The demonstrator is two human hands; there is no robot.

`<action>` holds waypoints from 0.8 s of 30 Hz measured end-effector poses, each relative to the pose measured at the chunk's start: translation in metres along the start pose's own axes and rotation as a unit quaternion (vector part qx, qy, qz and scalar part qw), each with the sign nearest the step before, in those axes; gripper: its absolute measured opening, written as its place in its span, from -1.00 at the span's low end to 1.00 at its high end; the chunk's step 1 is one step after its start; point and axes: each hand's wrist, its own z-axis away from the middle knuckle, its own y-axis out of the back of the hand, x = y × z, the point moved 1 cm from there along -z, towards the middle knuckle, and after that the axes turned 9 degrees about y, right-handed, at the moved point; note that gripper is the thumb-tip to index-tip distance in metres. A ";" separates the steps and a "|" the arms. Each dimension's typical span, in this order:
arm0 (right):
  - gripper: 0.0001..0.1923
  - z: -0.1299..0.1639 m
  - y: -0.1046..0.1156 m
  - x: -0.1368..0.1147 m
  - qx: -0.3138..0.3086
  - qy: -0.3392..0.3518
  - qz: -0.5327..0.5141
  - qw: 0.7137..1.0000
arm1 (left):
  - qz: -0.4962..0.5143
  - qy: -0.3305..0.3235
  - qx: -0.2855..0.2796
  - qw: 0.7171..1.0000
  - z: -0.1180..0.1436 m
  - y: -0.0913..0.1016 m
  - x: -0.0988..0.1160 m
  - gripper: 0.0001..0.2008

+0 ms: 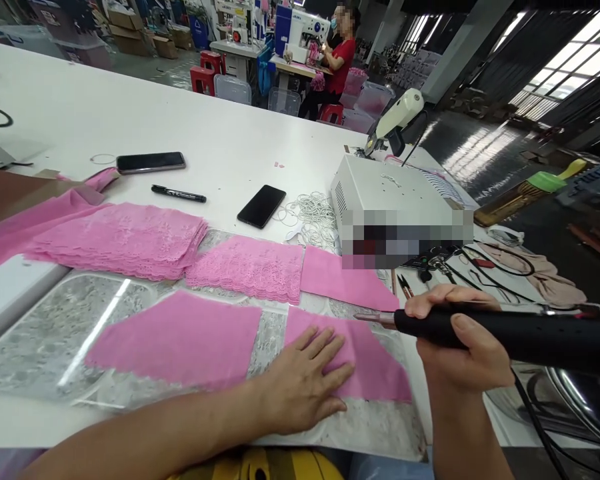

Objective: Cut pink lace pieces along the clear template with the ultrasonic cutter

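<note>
My left hand (310, 377) lies flat, fingers spread, on a pink fabric piece (380, 373) at the right of a marbled board (35, 340). In my right hand (465, 347) is a thick black handheld tool (540, 340), its pointed metal tip facing left over that piece's upper edge; whether the tip touches cannot be made out. Left of my left hand lies another pink fabric piece (180, 340). Behind are a stack of pink lace (125, 237), a smaller lace pile (250, 267) and a plain pink piece (345, 277).
A grey metal box (400, 193) stands at the right, beside tangled white cord (313, 220). Two phones, one near the middle (263, 205), and a black marker (179, 193) lie behind the fabric. Cables (500, 260) clutter the right side. A person in red (340, 67) sits at a sewing machine.
</note>
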 end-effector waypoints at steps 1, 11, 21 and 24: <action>-0.82 0.001 0.005 0.000 0.011 -0.001 0.011 1.000 | 0.002 0.000 0.004 1.000 0.000 -0.001 0.000 -0.45; -0.82 0.010 0.027 0.005 0.039 0.000 0.050 0.998 | 0.007 0.000 0.008 1.000 0.001 -0.002 0.000 -0.45; -0.87 0.013 0.026 0.008 0.021 0.019 0.052 0.998 | 0.004 -0.003 -0.015 1.000 0.000 0.000 -0.001 -0.44; -0.89 0.014 0.027 0.007 0.022 0.017 0.056 0.998 | 0.005 0.001 -0.019 1.000 0.001 -0.001 0.000 -0.44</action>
